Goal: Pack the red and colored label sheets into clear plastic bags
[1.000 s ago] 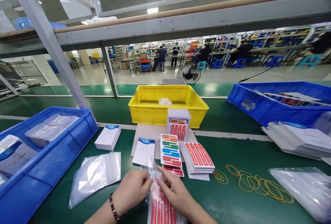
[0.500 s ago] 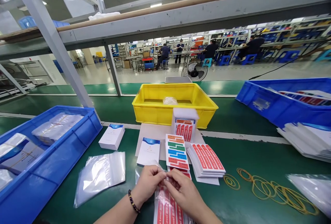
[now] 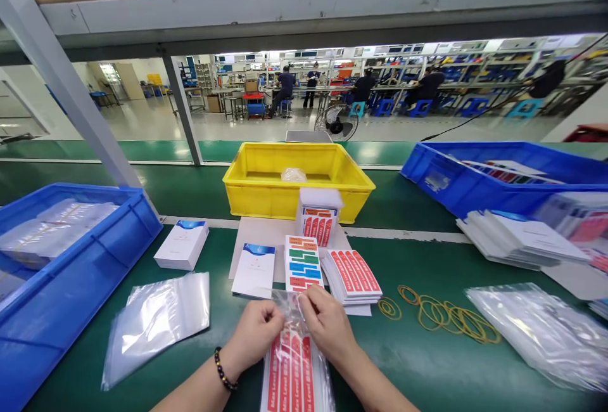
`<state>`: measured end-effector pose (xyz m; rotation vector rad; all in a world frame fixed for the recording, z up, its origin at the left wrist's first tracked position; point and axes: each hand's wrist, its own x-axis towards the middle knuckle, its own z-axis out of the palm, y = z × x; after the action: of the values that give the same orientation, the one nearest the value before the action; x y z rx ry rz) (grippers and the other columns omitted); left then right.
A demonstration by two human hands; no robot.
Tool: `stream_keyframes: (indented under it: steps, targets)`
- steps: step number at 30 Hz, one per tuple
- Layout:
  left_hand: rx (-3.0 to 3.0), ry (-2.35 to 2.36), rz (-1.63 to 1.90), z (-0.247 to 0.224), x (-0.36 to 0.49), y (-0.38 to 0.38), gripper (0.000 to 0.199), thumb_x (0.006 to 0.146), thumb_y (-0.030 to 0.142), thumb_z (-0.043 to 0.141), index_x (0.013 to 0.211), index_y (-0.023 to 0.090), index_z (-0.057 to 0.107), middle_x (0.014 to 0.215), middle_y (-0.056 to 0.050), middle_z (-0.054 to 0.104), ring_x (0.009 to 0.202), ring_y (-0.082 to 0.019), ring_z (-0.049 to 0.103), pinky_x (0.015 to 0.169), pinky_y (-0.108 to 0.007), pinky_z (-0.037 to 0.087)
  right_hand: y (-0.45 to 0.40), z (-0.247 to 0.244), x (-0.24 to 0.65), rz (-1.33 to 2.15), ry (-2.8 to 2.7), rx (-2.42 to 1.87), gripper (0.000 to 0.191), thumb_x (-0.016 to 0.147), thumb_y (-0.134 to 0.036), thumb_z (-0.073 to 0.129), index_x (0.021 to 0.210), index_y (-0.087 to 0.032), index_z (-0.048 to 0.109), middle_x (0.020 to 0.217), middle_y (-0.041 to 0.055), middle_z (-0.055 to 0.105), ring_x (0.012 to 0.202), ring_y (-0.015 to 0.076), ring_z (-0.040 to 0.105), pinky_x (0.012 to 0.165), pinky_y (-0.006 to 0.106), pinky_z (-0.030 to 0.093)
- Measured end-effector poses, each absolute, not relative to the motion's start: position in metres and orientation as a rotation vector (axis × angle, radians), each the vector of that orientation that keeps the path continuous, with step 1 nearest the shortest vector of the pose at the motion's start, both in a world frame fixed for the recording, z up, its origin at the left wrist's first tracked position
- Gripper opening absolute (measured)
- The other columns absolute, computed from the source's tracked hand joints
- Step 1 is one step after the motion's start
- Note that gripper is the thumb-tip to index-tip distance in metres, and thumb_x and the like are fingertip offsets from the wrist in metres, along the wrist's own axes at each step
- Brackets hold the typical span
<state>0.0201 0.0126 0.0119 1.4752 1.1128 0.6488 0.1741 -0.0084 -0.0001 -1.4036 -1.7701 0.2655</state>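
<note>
My left hand (image 3: 259, 329), with a beaded bracelet at the wrist, pinches the left side of a clear plastic bag's mouth. Opposite it, my right hand (image 3: 327, 320) grips the right side of the same clear plastic bag (image 3: 289, 304). Inside the bag lie red-and-white label sheets (image 3: 291, 374) printed "Max Level" and "Min Level". Just beyond my hands are a white booklet (image 3: 254, 269) with a blue top and a multicoloured label sheet (image 3: 304, 260). A stack of red label sheets (image 3: 354, 276) lies to the right of these.
Blue bins stand at left (image 3: 137, 222) and right (image 3: 451, 177), a yellow bin (image 3: 299, 196) at centre. Clear bags (image 3: 161, 317), a booklet stack (image 3: 183, 247), rubber bands (image 3: 446, 314) and more bags (image 3: 536, 329) lie around. A clear box (image 3: 319, 218) holds label sheets. A shelf beam crosses above.
My hands have moved apart along the bag's mouth, which now shows stretched between them. The camera view has shifted, so the bench items sit further left and more shows at right.
</note>
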Motion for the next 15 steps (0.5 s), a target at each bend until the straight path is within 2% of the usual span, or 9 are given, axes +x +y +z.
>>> stream_keyframes:
  steps: [1,3,4,6,8,9,11,13,15]
  targets:
    - [1.449,1.118,0.659,0.011,0.02,0.015,0.027,0.069,0.032,0.047,0.05,0.016,0.036,0.05,0.002,0.038,0.05,-0.008,0.03,0.049,-0.022,0.025,-0.011,0.003,0.173,0.266,-1.797,-1.362,0.017,0.086,-0.027,0.042,0.079,-0.015,0.052,0.071,0.0042,0.052,0.065,0.0143,0.05,0.058,0.025,0.039]
    - [1.399,1.133,0.682,0.011,0.018,0.018,0.029,0.07,0.036,0.047,0.051,0.016,0.037,0.05,0.003,0.038,0.049,-0.008,0.03,0.048,-0.022,0.026,-0.017,0.007,0.169,0.226,-1.903,-1.281,0.028,0.079,-0.033,0.053,0.1,-0.013,0.052,0.084,0.0078,0.052,0.074,0.018,0.051,0.063,0.028,0.042]
    - [1.38,1.138,0.688,0.012,0.017,0.02,0.03,0.071,0.037,0.047,0.051,0.017,0.036,0.049,0.003,0.036,0.048,-0.008,0.03,0.047,-0.021,0.026,-0.019,0.007,0.167,0.196,-1.97,-1.253,0.031,0.077,-0.032,0.055,0.102,-0.013,0.052,0.085,0.0085,0.052,0.074,0.0191,0.051,0.063,0.03,0.043]
    - [1.344,1.14,0.676,0.015,0.014,0.023,0.033,0.073,0.039,0.047,0.051,0.017,0.034,0.046,0.004,0.033,0.045,-0.007,0.027,0.045,-0.021,0.024,-0.023,0.007,0.164,0.138,-2.07,-1.217,0.017,0.08,-0.022,0.049,0.093,-0.014,0.055,0.079,0.0074,0.051,0.069,0.0184,0.049,0.059,0.03,0.041]
    - [1.391,1.134,0.713,0.02,0.008,0.023,0.034,0.078,0.04,0.045,0.054,0.016,0.039,0.047,0.003,0.037,0.046,-0.009,0.03,0.046,-0.022,0.026,-0.023,0.007,0.165,0.157,-2.078,-1.197,0.018,0.084,-0.013,0.038,0.084,-0.014,0.056,0.072,0.0065,0.051,0.064,0.0167,0.048,0.057,0.028,0.039]
    - [1.483,1.123,0.776,0.022,0.005,0.023,0.032,0.08,0.039,0.043,0.059,0.015,0.045,0.053,0.0,0.045,0.05,-0.01,0.037,0.049,-0.023,0.031,-0.022,0.008,0.167,0.22,-2.057,-1.191,0.021,0.085,-0.012,0.036,0.082,-0.014,0.057,0.07,0.0061,0.052,0.063,0.0158,0.048,0.057,0.027,0.039]
    - [1.79,1.042,0.921,0.028,-0.001,0.023,0.023,0.083,0.033,0.043,0.078,0.014,0.056,0.076,-0.006,0.057,0.074,-0.016,0.05,0.068,-0.028,0.04,-0.02,0.011,0.174,0.443,-2.004,-1.181,0.022,0.087,-0.013,0.036,0.081,-0.014,0.058,0.07,0.0052,0.054,0.064,0.014,0.05,0.058,0.025,0.039]
    - [2.093,0.897,0.906,0.033,-0.006,0.022,0.016,0.082,0.025,0.048,0.091,0.017,0.058,0.092,-0.007,0.06,0.096,-0.02,0.048,0.085,-0.032,0.036,-0.018,0.017,0.181,0.693,-1.986,-1.163,0.021,0.086,-0.013,0.04,0.08,-0.015,0.059,0.072,0.0037,0.057,0.067,0.0125,0.053,0.062,0.023,0.04]
    - [2.221,0.838,0.697,0.036,-0.009,0.022,0.01,0.079,0.023,0.053,0.083,0.017,0.059,0.086,-0.006,0.06,0.092,-0.019,0.049,0.083,-0.031,0.036,-0.017,0.023,0.189,0.902,-1.999,-1.158,0.018,0.084,-0.012,0.044,0.076,-0.016,0.059,0.071,0.0015,0.058,0.067,0.011,0.053,0.063,0.021,0.039]
